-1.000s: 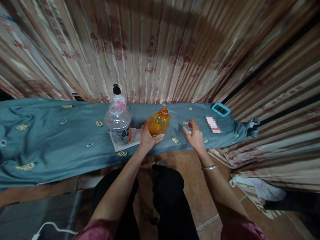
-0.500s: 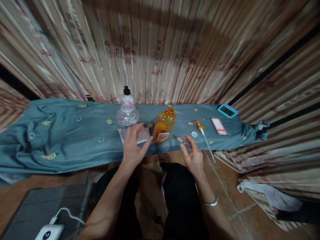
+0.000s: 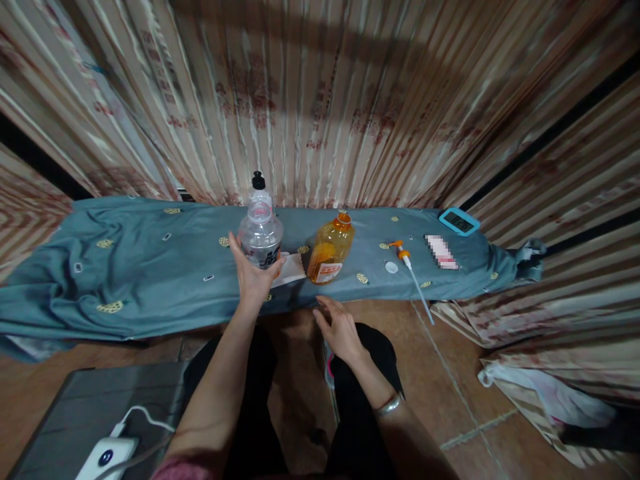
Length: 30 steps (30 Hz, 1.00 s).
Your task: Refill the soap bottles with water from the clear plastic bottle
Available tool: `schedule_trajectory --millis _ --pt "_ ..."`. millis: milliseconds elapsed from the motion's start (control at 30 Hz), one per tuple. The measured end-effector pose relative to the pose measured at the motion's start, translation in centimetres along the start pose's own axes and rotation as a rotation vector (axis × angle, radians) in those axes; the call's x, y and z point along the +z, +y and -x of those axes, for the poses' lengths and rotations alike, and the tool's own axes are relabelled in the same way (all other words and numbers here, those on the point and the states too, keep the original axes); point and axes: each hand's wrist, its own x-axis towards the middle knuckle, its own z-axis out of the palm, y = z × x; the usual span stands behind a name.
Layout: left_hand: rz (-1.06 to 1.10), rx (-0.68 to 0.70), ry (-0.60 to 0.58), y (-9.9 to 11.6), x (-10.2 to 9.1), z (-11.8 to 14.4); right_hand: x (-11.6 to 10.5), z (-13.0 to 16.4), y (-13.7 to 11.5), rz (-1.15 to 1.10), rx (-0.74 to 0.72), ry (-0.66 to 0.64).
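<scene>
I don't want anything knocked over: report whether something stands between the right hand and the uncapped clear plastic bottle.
Yes: the left hand, cupped at the near side of the uncapped clear plastic bottle, is partly in the way of the right hand. The uncapped amber bottle stands just right of that path.

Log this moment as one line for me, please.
left hand: cupped around clear bottle, grip unclear | right hand: empty, near amber bottle | amber bottle: standing, uncapped | orange pump: lying on cloth
</scene>
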Motion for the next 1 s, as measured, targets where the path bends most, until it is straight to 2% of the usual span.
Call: schedule_trajectory --millis 267,567,767,867,1000 --pt "-0.053 -0.124 0.008 -1.0 0.8 -0.1 2.3 -0.7 0.8 0.043 -0.036 -0.100" --pt "-0.139 -0.211 0.016 -1.3 0.8 -0.8 3.7 -3.3 -0.4 0.156 -0.176 -0.067" --pt "-0.160 -0.188 0.056 -1.6 0.9 -1.0 4.9 -3.9 -1.4 0.195 -0.228 -0.027" --pt "-0.145 -0.190 0.071 -1.6 1.0 -1.0 4.0 -3.5 -1.5 0.192 -0.232 0.032" --pt "-0.119 -0.183 0.074 -1.6 1.0 -1.1 0.6 -3.0 -1.0 0.186 -0.188 0.177"
